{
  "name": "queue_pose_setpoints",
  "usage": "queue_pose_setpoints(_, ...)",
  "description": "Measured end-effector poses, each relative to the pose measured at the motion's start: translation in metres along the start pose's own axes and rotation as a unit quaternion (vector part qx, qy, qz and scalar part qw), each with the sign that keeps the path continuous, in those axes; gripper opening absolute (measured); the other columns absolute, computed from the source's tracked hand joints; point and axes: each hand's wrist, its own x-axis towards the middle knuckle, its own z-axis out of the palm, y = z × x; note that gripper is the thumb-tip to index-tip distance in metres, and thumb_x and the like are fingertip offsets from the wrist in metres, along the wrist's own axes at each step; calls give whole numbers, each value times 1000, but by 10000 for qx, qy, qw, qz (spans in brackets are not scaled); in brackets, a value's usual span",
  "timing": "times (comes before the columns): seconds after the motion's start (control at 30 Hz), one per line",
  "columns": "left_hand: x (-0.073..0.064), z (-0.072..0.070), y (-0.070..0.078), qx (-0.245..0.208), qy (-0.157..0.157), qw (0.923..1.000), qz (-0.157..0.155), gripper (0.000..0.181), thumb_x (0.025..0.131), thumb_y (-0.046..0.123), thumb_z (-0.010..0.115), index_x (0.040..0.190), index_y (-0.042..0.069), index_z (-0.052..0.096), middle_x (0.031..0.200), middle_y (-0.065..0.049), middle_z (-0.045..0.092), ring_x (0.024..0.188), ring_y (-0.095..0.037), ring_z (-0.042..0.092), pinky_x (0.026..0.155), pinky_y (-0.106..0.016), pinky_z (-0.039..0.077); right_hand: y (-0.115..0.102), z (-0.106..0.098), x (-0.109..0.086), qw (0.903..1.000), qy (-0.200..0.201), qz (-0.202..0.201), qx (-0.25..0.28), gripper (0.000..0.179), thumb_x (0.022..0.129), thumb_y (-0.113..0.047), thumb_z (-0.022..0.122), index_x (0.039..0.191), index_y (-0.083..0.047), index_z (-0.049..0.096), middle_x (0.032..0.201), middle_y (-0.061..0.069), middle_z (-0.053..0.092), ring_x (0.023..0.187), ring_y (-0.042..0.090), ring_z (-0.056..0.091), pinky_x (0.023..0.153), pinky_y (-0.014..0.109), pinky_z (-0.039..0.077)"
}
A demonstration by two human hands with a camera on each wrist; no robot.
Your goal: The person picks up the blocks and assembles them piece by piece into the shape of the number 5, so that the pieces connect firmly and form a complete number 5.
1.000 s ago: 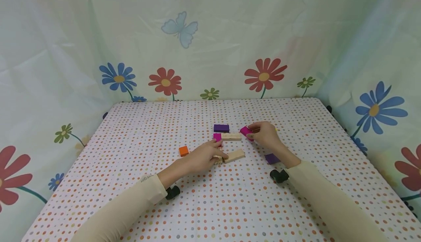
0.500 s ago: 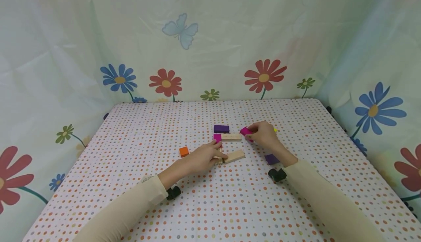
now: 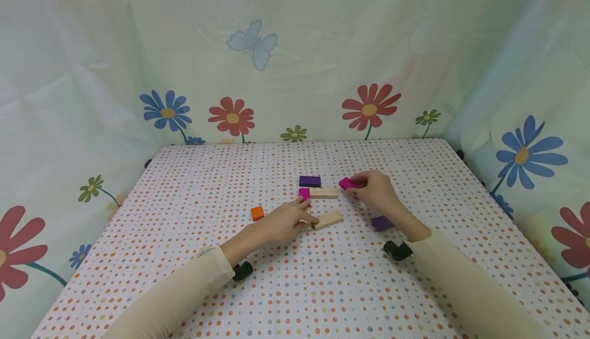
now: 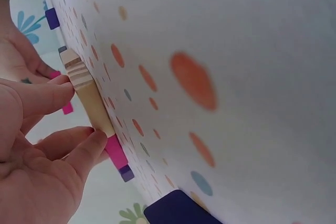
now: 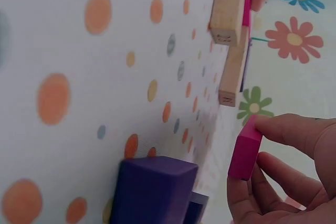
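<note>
In the head view, my left hand (image 3: 287, 221) bends over a small layout of wooden building blocks. Its thumb and fingers hold a plain wooden block (image 4: 94, 106), seen in the left wrist view, with fingertips beside a magenta block (image 3: 304, 193). Two more plain blocks, a far one (image 3: 323, 193) and a near one (image 3: 329, 220), extend rightward. Right of them, my right hand (image 3: 375, 191) pinches another magenta block (image 5: 245, 150) between thumb and fingers, apart from the layout. Part of the layout is hidden under my left hand.
One purple block (image 3: 310, 181) lies behind the layout, and another (image 3: 382, 223) lies below my right hand. An orange block (image 3: 257, 213) sits left of my left hand. The dotted tabletop (image 3: 184, 185) meets a flowered curtain (image 3: 295, 72) at the back.
My right hand shifts slightly right with the magenta block still in its fingers, and the yellow piece behind it drops from sight. My left hand stays in place.
</note>
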Motion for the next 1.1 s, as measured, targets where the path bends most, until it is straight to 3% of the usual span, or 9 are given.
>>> queue_pose_setpoints(0.27,-1,1,-2,52,24,10000,-3,37,108,7,56,139,16,72,170,-22,36,163,-43,25,131,-58,28,-4,-6,-29,9997,-196,-122,89,40,96,-15,79,131,0,71,122,22,76,110,35,73,94,48,60)
queue_pose_setpoints(0.63,-2,-3,2,-78,15,10000,-5,37,108,6,56,139,16,72,170,-23,34,163,-43,24,130,-62,26,-4,-2,-71,9984,-346,-368,-244,40,92,-15,83,126,3,72,111,19,77,95,26,72,83,41,63)
queue_pose_setpoints(0.87,-1,-2,1,-70,26,10000,13,37,107,5,56,139,16,72,170,-23,34,163,-44,24,130,-60,28,-3,1,-86,9968,-421,-507,-440,40,88,-12,86,122,4,74,106,17,76,90,22,71,79,38,63)
queue_pose_setpoints(1.1,-1,-1,1,-57,36,10000,45,37,107,5,56,138,15,72,169,-24,35,162,-45,25,130,-62,28,-1,7,-95,9963,-539,-365,-555,39,87,-12,87,120,5,75,105,15,76,88,19,69,74,33,61)
